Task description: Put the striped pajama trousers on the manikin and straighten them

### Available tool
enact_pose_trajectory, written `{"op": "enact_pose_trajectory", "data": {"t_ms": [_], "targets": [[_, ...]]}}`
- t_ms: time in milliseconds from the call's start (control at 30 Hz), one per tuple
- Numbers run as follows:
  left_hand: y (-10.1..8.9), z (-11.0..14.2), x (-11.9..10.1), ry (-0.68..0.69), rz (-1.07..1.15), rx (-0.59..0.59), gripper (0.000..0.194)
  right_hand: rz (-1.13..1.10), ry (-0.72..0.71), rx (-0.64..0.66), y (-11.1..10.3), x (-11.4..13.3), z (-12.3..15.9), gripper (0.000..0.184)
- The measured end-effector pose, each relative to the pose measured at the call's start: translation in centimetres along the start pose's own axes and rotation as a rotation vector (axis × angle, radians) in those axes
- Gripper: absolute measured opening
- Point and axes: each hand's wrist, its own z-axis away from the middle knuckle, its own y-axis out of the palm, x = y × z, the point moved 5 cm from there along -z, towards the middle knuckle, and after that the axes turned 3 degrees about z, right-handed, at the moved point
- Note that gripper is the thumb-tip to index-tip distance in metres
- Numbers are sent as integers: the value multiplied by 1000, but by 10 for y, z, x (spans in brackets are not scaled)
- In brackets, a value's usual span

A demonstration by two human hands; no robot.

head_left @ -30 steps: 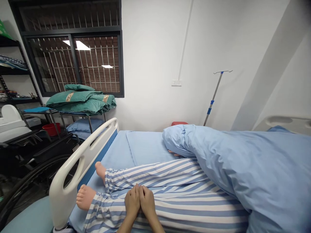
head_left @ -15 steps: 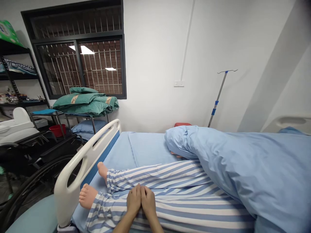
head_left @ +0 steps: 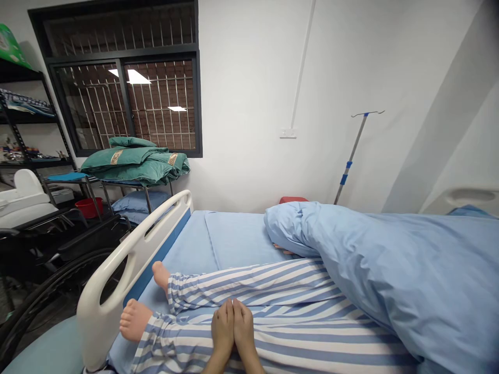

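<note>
Near trouser leg (head_left: pixel 288 336) is stretched from nine to three o'clock beneath the left hand (head_left: pixel 223 324) and right hand (head_left: pixel 244 323), both twelve-pointed, equally near, whether open or closed cannot be told.

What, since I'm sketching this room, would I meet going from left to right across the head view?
Red bucket, nearer bare foot, farther bare foot, left hand, right hand, wall socket, drip stand, pale headboard.
</note>
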Motion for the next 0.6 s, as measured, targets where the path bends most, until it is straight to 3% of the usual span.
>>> {"op": "enact_pose_trajectory", "data": {"t_ms": [100, 267, 500, 600], "targets": [[8, 1, 4, 8, -98, 85, 40, 12, 11, -9, 0, -1, 0, 37], [1, 0, 1, -39, -23, 64, 37, 94, 16, 41, 0, -1, -4, 40], [-7, 3, -6, -53, 93, 98, 45, 260, -112, 59, -14, 29, -11, 44], [-7, 2, -5, -51, 109, 98, 43, 277, -125, 67, -14, 25, -8, 45]]}}
